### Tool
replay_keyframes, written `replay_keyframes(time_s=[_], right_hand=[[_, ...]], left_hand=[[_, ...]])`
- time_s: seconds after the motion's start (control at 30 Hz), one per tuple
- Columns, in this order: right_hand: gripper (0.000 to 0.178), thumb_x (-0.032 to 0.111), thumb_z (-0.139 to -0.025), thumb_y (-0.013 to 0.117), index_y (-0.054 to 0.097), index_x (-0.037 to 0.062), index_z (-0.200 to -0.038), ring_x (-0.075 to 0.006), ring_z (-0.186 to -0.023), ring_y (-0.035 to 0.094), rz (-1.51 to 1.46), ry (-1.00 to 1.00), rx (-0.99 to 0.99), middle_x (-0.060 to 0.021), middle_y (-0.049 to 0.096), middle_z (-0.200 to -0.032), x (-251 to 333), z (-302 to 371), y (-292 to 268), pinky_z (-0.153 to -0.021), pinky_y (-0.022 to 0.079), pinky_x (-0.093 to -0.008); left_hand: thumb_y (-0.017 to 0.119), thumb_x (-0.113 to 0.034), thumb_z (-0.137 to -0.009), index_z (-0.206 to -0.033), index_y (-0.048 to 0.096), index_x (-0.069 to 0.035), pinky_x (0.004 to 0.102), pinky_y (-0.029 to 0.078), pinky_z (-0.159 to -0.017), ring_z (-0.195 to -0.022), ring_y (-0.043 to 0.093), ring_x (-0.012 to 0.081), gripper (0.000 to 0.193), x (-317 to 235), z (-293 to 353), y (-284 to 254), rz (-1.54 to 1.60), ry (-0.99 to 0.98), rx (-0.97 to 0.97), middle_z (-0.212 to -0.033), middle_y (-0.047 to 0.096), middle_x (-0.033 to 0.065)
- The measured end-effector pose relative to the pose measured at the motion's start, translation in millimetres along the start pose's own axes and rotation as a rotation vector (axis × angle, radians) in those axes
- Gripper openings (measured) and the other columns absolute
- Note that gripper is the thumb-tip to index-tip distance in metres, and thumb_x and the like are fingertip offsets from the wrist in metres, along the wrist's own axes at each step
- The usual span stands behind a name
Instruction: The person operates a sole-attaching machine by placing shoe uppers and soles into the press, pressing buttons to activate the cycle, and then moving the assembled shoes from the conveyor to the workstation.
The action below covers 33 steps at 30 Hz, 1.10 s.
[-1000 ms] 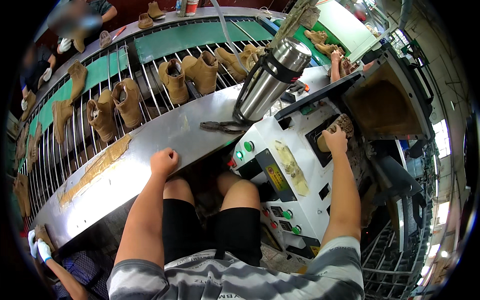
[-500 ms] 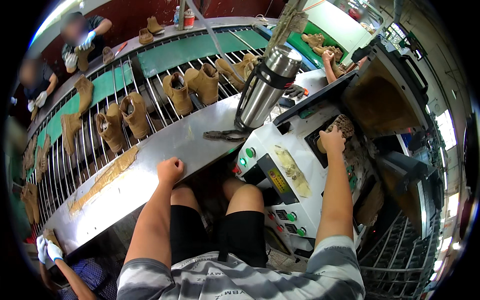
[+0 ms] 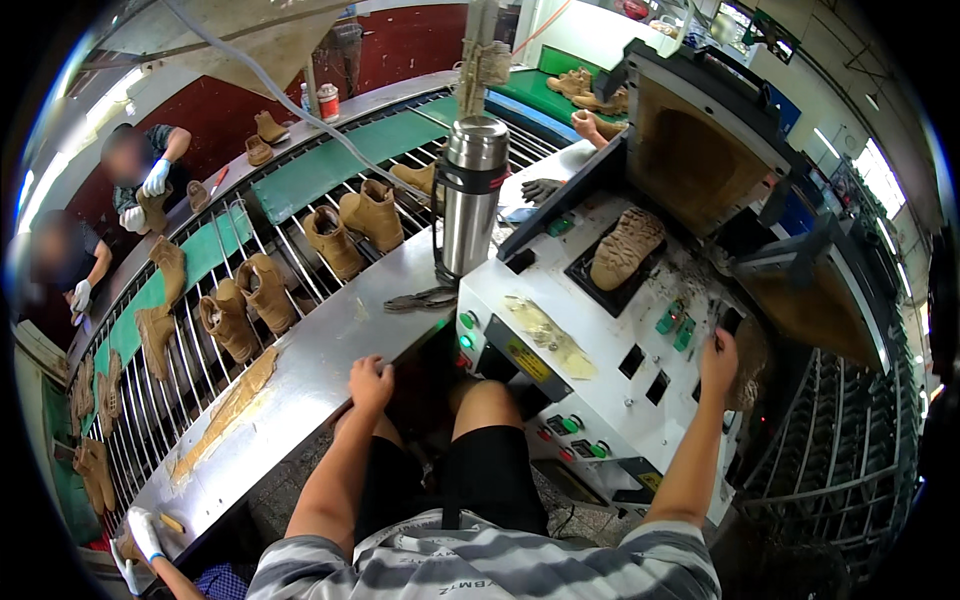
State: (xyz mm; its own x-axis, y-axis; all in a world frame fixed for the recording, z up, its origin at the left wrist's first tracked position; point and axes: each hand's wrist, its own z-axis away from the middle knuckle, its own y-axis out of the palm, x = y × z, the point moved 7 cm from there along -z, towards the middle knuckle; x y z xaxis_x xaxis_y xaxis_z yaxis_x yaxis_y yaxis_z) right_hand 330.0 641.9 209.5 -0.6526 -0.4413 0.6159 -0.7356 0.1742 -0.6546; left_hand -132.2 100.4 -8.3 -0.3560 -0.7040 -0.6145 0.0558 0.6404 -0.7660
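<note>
A tan shoe (image 3: 628,248) lies sole up on a black pad in the white machine (image 3: 545,375) to my right, with no hand on it. Lower on that machine, my right hand (image 3: 719,362) is closed beside a second brown sole-shaped piece (image 3: 752,362), partly hidden at the machine's right edge. Whatever its curled fingers may hold is too small to make out. My left hand (image 3: 371,383) rests as a loose fist at the near edge of the metal table (image 3: 330,365), with nothing visible in it.
A steel flask (image 3: 470,200) and dark pliers (image 3: 422,299) stand and lie by the machine. Beyond, a roller conveyor (image 3: 290,315) carries several tan boots (image 3: 265,295). Two raised lids (image 3: 700,150) flank the machine. Gloved co-workers (image 3: 150,190) sit along the conveyor.
My right hand has let go of the tan shoe, leaving it on the pad, and come nearer to me across the machine. My view has turned right; my left hand remains a fist.
</note>
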Motion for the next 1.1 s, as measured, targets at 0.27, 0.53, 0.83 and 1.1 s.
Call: replay_keyframes(time_s=[0.27,0.53,0.83,1.1], right_hand=[[0.042,0.030,-0.084,0.065,0.064,0.0038,-0.116,-0.0331,-0.113,0.056,0.273,0.231,-0.108,-0.0137,0.055,-0.126,-34.1,39.9,-111.9,-0.094,0.045,-0.0410],[0.102,0.057,-0.069,0.071,0.029,0.0067,-0.147,-0.0411,-0.127,0.044,0.448,0.610,0.261,-0.0219,0.035,-0.147,-75.5,0.3,-89.0,-0.101,0.042,-0.0473],[0.083,0.042,-0.065,0.071,0.043,0.0037,-0.134,-0.0391,-0.116,0.054,0.458,0.457,-0.009,-0.0225,0.056,-0.127,-9.3,3.7,-122.8,-0.095,0.045,-0.0467],[0.078,0.025,-0.068,0.082,0.044,-0.0114,-0.126,-0.0419,-0.110,0.056,0.108,-0.119,-0.620,-0.0288,0.052,-0.123,-19.9,163.3,-124.1,-0.093,0.048,-0.0479]], left_hand=[[0.046,-0.030,-0.096,-0.116,0.053,-0.011,0.0326,0.037,-0.089,-0.098,0.047,0.0163,0.028,-126.7,-29.5,147.6,1.142,-0.299,0.276,-0.104,0.053,0.0018],[0.058,-0.028,-0.093,-0.109,0.065,-0.007,0.0291,0.050,-0.071,-0.079,0.064,0.0177,0.028,-53.3,56.5,73.5,1.244,-0.539,0.515,-0.088,0.064,0.0038],[0.051,-0.019,-0.097,-0.097,0.062,0.002,0.0291,0.049,-0.063,-0.066,0.057,0.0159,0.024,30.4,103.5,26.2,1.224,-0.416,0.422,-0.073,0.058,0.0052],[0.059,-0.025,-0.088,-0.095,0.069,-0.003,0.0328,0.051,-0.068,-0.074,0.065,0.0184,0.026,15.9,110.4,46.7,0.548,-0.068,0.479,-0.079,0.069,0.0093]])
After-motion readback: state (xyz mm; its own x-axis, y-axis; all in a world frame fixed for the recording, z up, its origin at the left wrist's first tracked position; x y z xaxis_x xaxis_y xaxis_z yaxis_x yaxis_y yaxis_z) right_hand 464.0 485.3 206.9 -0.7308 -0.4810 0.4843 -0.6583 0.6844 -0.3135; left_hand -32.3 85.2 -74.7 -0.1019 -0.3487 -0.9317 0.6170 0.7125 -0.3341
